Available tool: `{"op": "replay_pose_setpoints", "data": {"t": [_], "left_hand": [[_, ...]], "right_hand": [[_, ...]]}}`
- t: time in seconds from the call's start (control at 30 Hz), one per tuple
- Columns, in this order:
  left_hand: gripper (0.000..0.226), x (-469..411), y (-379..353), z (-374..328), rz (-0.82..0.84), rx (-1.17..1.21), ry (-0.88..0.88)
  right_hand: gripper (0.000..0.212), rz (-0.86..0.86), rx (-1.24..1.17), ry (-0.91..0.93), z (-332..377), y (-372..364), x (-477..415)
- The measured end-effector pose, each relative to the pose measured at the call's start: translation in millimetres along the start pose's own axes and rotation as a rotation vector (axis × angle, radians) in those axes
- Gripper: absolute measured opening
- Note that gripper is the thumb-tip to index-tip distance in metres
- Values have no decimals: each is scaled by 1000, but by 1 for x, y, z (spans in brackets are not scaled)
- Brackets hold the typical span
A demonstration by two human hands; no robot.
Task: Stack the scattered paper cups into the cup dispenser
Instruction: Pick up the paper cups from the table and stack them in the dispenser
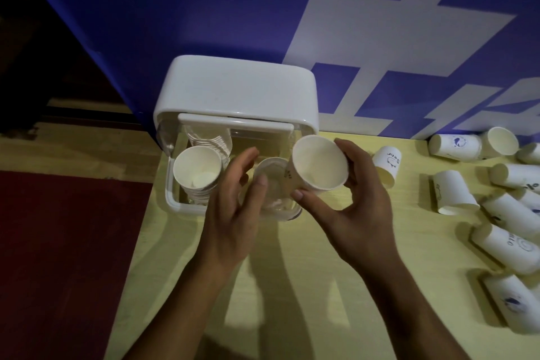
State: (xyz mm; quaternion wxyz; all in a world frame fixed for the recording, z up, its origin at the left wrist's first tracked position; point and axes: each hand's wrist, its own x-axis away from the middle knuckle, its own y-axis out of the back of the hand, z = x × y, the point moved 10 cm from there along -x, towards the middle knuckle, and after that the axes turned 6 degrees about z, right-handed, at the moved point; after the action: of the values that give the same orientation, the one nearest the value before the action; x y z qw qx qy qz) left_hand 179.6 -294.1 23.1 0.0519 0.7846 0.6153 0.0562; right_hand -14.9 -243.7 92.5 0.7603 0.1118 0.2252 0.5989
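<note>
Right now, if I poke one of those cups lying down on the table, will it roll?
Probably: the cups lie on their round sides, so one should roll, curving since the mouth is wider. Thin paper, so likely light and squashy.

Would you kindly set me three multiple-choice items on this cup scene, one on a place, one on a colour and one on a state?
1. Where do the loose cups lie?
A) in a basket
B) on the table, right of the dispenser
C) on a chair

2. What colour is the dispenser?
A) black
B) green
C) white

3. What is the right hand doing?
A) holding a paper cup
B) lying flat on the table
C) holding a pen

Answers: 1 B, they are strewn on the tabletop; 2 C, its shell is white; 3 A, its fingers curl round the cup.
</note>
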Motion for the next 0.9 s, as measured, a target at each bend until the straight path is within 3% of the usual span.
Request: {"op": "replay_pose_setpoints", "data": {"t": [0.17, 0.37, 0.6, 0.9], "left_hand": [[55, -6, -2, -26, 1, 77, -69], [55, -5, -2, -13, -24, 91, -5], [35, -4, -3, -16, -32, 73, -8], [34, -7, -9, -1, 31, -44, -13]], "right_hand": [[73, 57, -25, 31, 6, -27, -8], [67, 69, -18, 22, 0, -45, -9], [66, 72, -13, 29, -5, -50, -8], [93, 99, 22, -34, -35, -64, 0]]}}
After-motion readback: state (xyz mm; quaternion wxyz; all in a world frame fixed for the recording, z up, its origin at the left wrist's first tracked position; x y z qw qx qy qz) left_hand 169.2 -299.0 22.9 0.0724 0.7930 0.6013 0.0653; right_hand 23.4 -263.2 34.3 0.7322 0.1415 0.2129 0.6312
